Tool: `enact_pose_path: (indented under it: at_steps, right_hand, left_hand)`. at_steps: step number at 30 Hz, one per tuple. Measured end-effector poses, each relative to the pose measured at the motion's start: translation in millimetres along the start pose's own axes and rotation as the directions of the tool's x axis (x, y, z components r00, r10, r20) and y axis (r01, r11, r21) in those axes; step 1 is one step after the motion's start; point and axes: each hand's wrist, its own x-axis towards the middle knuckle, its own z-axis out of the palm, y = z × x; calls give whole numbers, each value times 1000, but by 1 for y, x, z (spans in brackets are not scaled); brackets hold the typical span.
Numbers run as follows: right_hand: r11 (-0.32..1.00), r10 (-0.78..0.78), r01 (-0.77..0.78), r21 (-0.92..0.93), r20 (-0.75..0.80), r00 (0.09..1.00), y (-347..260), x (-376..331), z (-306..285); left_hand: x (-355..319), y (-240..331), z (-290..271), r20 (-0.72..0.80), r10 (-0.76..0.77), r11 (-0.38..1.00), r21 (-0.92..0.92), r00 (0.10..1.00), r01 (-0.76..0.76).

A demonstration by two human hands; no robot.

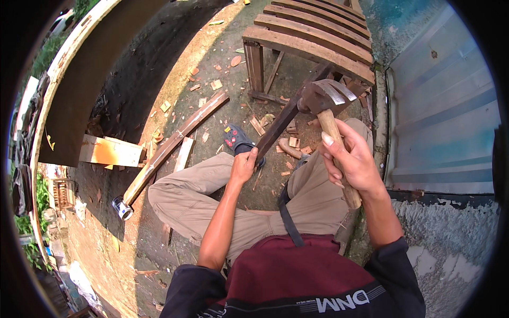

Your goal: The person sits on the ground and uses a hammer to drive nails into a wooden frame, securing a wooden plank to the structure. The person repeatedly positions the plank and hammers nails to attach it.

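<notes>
My left hand (244, 166) is closed round the near end of a dark, narrow wooden bar (280, 123), which slants up and away to the right toward the slatted bench. In my right hand (351, 157) is a claw hammer (331, 124), gripped along its pale wooden handle. The hammer's metal head, with its split claw toward the right, is over the bar's far part; whether they touch I cannot tell. My folded legs lie beneath both hands.
A slatted wooden bench (313, 29) stands ahead. On the left lie a long brown plank (177, 137) and a small can (122, 209) by its near end. Wood chips (216, 84) litter the ground; a curved wooden handle (289, 148) lies among them. Metal sheeting (442, 106) rises at right.
</notes>
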Motion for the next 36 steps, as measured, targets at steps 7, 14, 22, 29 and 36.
enact_pose_path:
  at_steps: [7, 14, 22, 29, 36]
  right_hand:
    - [998, 45, -50, -35, -141, 989, 54, 0, 1]
    - [966, 18, -47, 254, 114, 993, 77, 1, 6]
    - [961, -229, 132, 242, 432, 872, 76, 6, 3]
    - [966, -136, 170, -193, 180, 974, 47, 18, 11]
    - [499, -751, 687, -527, 132, 647, 43, 63, 18]
  left_hand:
    - [-2, 30, 2, 55, -160, 855, -491, 986, 166]
    - [-10, 31, 0, 107, -200, 747, -626, 974, 223]
    - [-24, 52, -7, 126, -161, 752, -626, 979, 204]
    - [-33, 63, -8, 164, -104, 727, -661, 981, 187]
    - [-45, 65, -18, 103, -88, 817, -561, 991, 131]
